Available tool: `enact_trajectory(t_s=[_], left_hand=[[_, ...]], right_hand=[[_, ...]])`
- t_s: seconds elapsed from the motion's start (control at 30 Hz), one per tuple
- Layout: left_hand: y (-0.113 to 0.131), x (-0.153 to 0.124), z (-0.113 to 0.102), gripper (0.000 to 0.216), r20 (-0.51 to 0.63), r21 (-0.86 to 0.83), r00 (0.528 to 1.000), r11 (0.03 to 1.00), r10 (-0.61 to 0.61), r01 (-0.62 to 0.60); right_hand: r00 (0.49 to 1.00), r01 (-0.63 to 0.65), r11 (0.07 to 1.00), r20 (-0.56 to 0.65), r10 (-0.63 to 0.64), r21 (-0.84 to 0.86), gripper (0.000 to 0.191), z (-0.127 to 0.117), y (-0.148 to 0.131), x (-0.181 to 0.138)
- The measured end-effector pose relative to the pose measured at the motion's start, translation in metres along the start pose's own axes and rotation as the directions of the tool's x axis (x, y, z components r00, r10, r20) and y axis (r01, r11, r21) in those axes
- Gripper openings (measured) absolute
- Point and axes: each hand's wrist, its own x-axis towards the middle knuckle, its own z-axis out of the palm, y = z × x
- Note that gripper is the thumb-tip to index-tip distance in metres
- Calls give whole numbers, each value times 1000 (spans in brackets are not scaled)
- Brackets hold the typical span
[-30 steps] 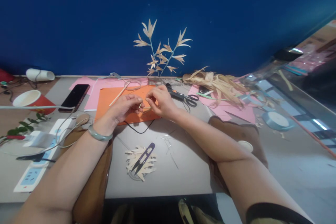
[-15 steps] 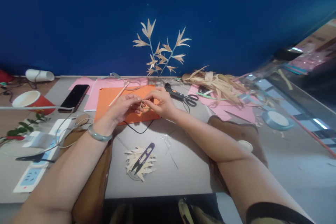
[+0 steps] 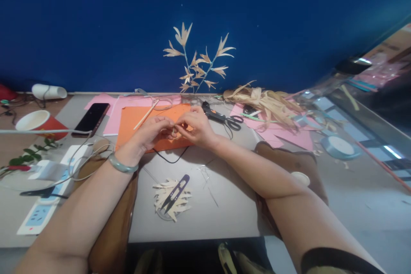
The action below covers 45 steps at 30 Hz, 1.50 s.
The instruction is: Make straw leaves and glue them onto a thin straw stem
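My left hand (image 3: 157,132) and my right hand (image 3: 196,127) meet over an orange sheet (image 3: 128,126). Fingertips of both are pinched together on a small pale strip (image 3: 174,129), mostly hidden by the fingers; its exact kind is too small to make out. Nearer to me, purple thread snips (image 3: 175,194) lie on a pile of cut pale husk pieces (image 3: 161,199). A thin pale stick (image 3: 146,114) rests on the orange sheet beside my left hand.
Behind my hands stands a branch with pale husk leaves (image 3: 205,58). Black scissors (image 3: 236,123), dried husks (image 3: 263,105) and a ribbon roll (image 3: 338,146) are to the right. On the left are a phone (image 3: 90,119), a paper cup (image 3: 41,124) and a power strip (image 3: 40,216) with cables.
My fingers have shifted slightly, the right thumb and fingertips closing further over the small strip. Both hands stay in nearly the same place, and the things on the table have not moved.
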Motion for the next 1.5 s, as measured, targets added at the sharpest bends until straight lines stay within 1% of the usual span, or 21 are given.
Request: enact_trajectory(t_s=[0.17,0.33,0.5,0.63,0.7,0.83,1.0,1.17,1.33,1.5], left_hand=[[-2,2,-2,11,-9,-13,1000,1000,-4,4],[-5,4,-7,15,17,-16,1000,1000,-8,8],[-6,4,-9,18,-15,-75,1000,997,-19,17],[-5,5,-10,21,-12,-83,1000,997,2,-3],[-4,5,-10,22,-7,-64,1000,998,3,-3],[-3,2,-9,20,-4,1,1000,1000,17,-17],[-1,1,-8,18,-59,54,996,997,66,-63],[0,1,-8,23,-57,110,991,988,118,-112],[-4,4,-10,25,-72,154,981,974,180,-167],[-7,6,-13,26,-68,206,973,957,221,-203]], right_hand=[[1000,-3,1000,8,3,-5,18,0,1,0],[1000,-11,1000,19,11,-4,19,-1,1,0],[998,-51,998,-23,52,37,20,-2,-1,1],[992,-82,993,-90,90,88,20,-2,-2,1],[987,-104,990,-111,115,100,19,-3,-3,1],[983,-131,986,-115,143,105,18,-4,-5,2],[979,-133,983,-141,150,127,16,-4,-3,1],[975,-146,977,-143,168,155,16,-4,-2,2],[973,-141,975,-155,169,174,7,-5,-4,3],[971,-161,973,-151,187,167,12,-5,-4,3]])
